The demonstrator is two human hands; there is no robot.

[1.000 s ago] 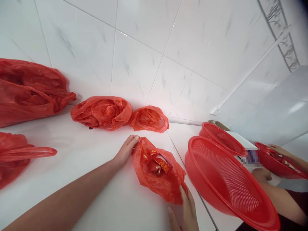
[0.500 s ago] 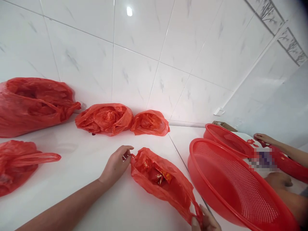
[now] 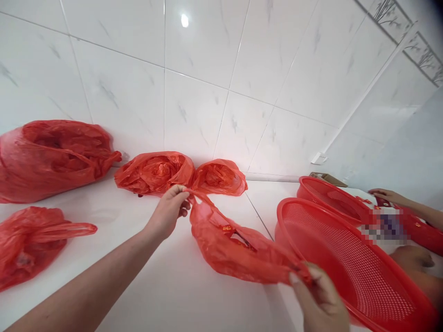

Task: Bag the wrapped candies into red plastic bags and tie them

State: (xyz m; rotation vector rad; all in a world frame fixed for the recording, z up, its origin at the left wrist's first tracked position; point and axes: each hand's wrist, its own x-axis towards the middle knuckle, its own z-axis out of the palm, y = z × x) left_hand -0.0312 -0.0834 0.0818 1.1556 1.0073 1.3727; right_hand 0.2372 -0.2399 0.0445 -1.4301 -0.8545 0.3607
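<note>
The red plastic bag (image 3: 231, 253) is between the two hands of the person, over the middle part of the white tabletop (image 3: 166, 299). Whether its bottom touches the surface, I cannot tell. The left hand (image 3: 169, 210) is at the left end of the bag, on the side nearer to the back edge of the tabletop; its thumb and index finger are pressed together on the handle, and the other fingers are curled loosely. The right hand (image 3: 321, 295) is at the opposite end, nearer to the front, with thumb and fingers gripping the gathered plastic. Thus the bag is stretched slantwise from one hand to the other, and in its mouth some red packets (image 3: 228, 229) with gold print can be seen. Just beside the right hand stands a large red basket (image 3: 367, 281); I cannot tell if they touch. Along the back edge, near the tiled wall (image 3: 194, 101), are a small bag (image 3: 221, 177), a medium bag (image 3: 155, 173) and, toward the left, a big bag (image 3: 51, 161).
</note>
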